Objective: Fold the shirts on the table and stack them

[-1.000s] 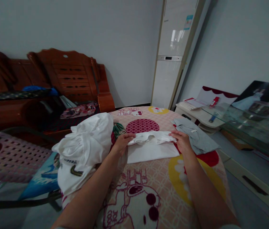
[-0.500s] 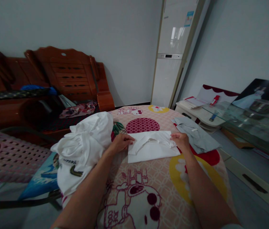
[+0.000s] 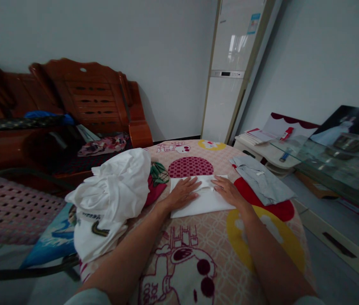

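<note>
A white shirt (image 3: 209, 202), folded into a rectangle with its neckline on top, lies on the table in front of me. My left hand (image 3: 183, 192) rests flat on its left part, fingers stretched out. On its right part lies my right hand (image 3: 228, 191), also flat with fingers spread. Left of the shirt is a crumpled heap of white clothing (image 3: 115, 190) with dark print. To the right lies a folded grey garment (image 3: 260, 178). Parts of the white shirt are hidden under both hands.
The round table has a patterned pink tablecloth (image 3: 217, 237). A wooden bench (image 3: 93, 101) stands behind on the left, and a woven chair (image 3: 20, 212) is nearer. A tall white air conditioner (image 3: 225, 101) fills the corner. At right stands a glass shelf (image 3: 332, 156).
Both hands have moved inward from the shirt's side edges. They were pinching those edges and now lie flat on top of it with fingers extended.
</note>
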Demonstrator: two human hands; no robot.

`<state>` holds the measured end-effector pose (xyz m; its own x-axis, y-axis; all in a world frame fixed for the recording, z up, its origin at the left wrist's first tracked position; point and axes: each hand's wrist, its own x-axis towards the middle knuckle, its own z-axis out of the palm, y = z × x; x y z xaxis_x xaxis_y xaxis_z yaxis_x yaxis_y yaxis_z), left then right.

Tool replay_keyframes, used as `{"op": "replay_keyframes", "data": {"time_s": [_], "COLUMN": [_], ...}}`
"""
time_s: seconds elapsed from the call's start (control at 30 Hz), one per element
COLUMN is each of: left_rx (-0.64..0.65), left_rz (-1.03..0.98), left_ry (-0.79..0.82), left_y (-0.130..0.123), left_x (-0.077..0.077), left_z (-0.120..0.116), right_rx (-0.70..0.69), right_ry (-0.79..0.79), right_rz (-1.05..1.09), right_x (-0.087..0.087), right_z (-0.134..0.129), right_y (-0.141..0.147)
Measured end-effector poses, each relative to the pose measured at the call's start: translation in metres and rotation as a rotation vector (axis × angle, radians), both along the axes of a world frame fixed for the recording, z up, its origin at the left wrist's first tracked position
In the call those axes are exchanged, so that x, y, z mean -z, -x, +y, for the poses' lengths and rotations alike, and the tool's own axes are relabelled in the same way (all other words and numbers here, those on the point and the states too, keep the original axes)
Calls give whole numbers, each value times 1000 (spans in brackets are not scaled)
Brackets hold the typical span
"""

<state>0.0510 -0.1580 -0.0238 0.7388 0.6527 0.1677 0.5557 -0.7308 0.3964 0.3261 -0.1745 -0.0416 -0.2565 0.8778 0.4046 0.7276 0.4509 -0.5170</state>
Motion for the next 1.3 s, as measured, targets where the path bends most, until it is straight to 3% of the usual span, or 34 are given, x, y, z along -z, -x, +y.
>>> {"op": "replay_keyframes", "data": {"time_s": [0.3,0.43,0.63,1.1,1.3], "left_rx": [-5,-2,-6,-66,-32], "left_rz": [78,60,74,141,143], "left_ry": [-7,-34,-18,-29,-48], "left_y": [-3,-2,-1,-21,-20], "left_x": [-5,0,-1,-9,-9], "left_z": [-6,-4,-4,-19,-20], "right_rx": [-4,-23,70,113,152], "right_ry": [43,7,-102,-110,-125], "right_rz": [228,52,-139,-80,-12], "right_x": [-22,-18,-8,-11,-28], "right_z": [-14,-18,-16,-18,-21], "right_y": [-4,6,18,7,17]}}
